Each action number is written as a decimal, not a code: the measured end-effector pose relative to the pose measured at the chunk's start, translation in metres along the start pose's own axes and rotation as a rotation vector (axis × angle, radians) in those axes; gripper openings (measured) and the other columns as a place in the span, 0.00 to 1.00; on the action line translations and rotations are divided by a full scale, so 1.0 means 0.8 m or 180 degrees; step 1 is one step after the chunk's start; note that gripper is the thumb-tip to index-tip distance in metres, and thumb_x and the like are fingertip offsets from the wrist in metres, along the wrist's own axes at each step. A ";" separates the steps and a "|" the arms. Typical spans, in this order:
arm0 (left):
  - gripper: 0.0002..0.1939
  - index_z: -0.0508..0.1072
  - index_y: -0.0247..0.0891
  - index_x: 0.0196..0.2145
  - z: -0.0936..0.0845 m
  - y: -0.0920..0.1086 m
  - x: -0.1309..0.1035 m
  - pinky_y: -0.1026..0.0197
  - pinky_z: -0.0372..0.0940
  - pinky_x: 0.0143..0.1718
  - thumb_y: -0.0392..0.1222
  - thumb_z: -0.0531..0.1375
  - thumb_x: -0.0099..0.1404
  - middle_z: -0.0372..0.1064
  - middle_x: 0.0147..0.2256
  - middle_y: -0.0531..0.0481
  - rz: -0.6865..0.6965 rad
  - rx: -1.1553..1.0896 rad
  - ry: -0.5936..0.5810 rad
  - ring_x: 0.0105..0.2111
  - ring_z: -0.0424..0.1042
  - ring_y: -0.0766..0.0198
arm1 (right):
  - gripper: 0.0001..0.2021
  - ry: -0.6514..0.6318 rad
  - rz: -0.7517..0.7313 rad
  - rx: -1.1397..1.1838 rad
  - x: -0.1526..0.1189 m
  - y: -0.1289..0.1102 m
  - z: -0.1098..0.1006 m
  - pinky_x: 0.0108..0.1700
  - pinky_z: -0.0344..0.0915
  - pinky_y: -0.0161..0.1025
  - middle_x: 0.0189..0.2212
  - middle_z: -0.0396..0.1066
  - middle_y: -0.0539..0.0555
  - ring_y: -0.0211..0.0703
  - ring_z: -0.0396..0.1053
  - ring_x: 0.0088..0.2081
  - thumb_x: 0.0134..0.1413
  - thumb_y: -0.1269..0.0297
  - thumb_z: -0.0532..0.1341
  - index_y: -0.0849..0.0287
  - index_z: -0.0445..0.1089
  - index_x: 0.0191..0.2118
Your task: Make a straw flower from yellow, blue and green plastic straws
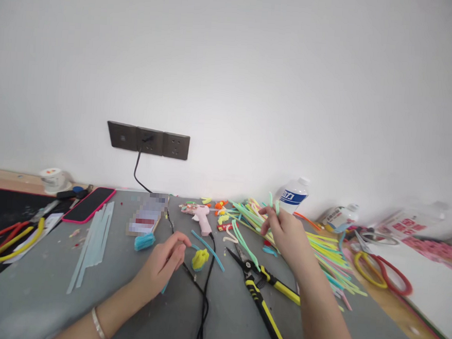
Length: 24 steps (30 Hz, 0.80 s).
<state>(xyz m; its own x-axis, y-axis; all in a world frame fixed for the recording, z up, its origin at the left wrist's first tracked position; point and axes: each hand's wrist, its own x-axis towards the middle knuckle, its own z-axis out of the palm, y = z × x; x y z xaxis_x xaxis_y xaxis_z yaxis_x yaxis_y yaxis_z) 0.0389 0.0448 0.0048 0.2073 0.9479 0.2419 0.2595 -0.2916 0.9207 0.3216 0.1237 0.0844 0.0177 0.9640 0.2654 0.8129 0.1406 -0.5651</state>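
My right hand [281, 230] is raised over a heap of pastel pipe cleaners [330, 257]. A pale green pipe cleaner [271, 198] pokes up from its pinched fingers. My left hand [169, 256] hovers at the middle of the mat, fingers curled in toward the thumb; whether anything is inside is hidden. Short blue ends [165, 287] show just beneath it. Beside its fingertips lie a yellow fuzzy bundle [200, 259] and a blue pipe cleaner [214, 255]. A blue fuzzy bundle [144, 242] sits behind the left wrist. Black-and-yellow pliers [265, 306] lie open below my right hand.
A pink glue gun [203, 218] trails a black cable [204, 297] toward me. Leftward are a phone [90, 205], pale blue strips [94, 243] and red-yellow scissors [20, 237]. A white bottle [294, 195] stands by the wall; more scissors [383, 273] lie right.
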 end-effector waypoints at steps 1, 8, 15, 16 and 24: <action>0.16 0.64 0.39 0.41 0.000 0.001 0.001 0.64 0.49 0.24 0.51 0.43 0.73 0.51 0.18 0.61 -0.0018 0.0007 -0.0016 0.19 0.52 0.67 | 0.19 -0.0119 0.0004 -0.0031 -0.001 -0.002 -0.002 0.32 0.61 0.40 0.18 0.73 0.52 0.47 0.69 0.23 0.63 0.56 0.45 0.58 0.72 0.37; 0.17 0.65 0.38 0.39 0.001 0.004 0.001 0.64 0.49 0.24 0.52 0.43 0.72 0.52 0.17 0.61 -0.0086 -0.0079 -0.0018 0.19 0.53 0.67 | 0.21 -0.0804 0.0268 -0.0324 0.009 0.036 0.044 0.37 0.64 0.43 0.24 0.75 0.58 0.51 0.73 0.32 0.61 0.58 0.49 0.57 0.70 0.22; 0.17 0.65 0.38 0.38 0.004 0.000 0.000 0.64 0.49 0.24 0.51 0.44 0.73 0.53 0.17 0.61 -0.0113 -0.0125 -0.0064 0.19 0.54 0.67 | 0.28 -0.0253 0.0460 -0.0069 0.011 0.045 0.010 0.35 0.64 0.44 0.21 0.74 0.58 0.51 0.73 0.28 0.64 0.54 0.42 0.58 0.74 0.24; 0.17 0.65 0.38 0.38 0.004 0.000 0.000 0.64 0.49 0.24 0.51 0.44 0.73 0.53 0.18 0.61 -0.0114 -0.0126 -0.0064 0.19 0.54 0.67 | 0.30 -0.0151 0.0454 0.0061 0.008 0.039 0.001 0.33 0.64 0.43 0.18 0.72 0.58 0.51 0.71 0.26 0.63 0.50 0.42 0.58 0.75 0.24; 0.17 0.66 0.38 0.37 0.001 0.001 0.004 0.63 0.49 0.25 0.49 0.44 0.73 0.53 0.18 0.60 -0.0128 -0.0106 0.0013 0.19 0.54 0.67 | 0.28 -0.0308 0.0050 0.1911 -0.019 -0.020 -0.034 0.23 0.59 0.36 0.19 0.68 0.52 0.39 0.62 0.21 0.47 0.36 0.61 0.62 0.75 0.34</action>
<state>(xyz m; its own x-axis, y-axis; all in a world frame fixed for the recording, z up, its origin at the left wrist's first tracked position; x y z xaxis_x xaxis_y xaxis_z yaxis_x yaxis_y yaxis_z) 0.0402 0.0473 0.0059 0.1934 0.9593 0.2056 0.2360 -0.2489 0.9393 0.3241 0.1007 0.1103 -0.0488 0.9792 0.1972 0.3422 0.2019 -0.9177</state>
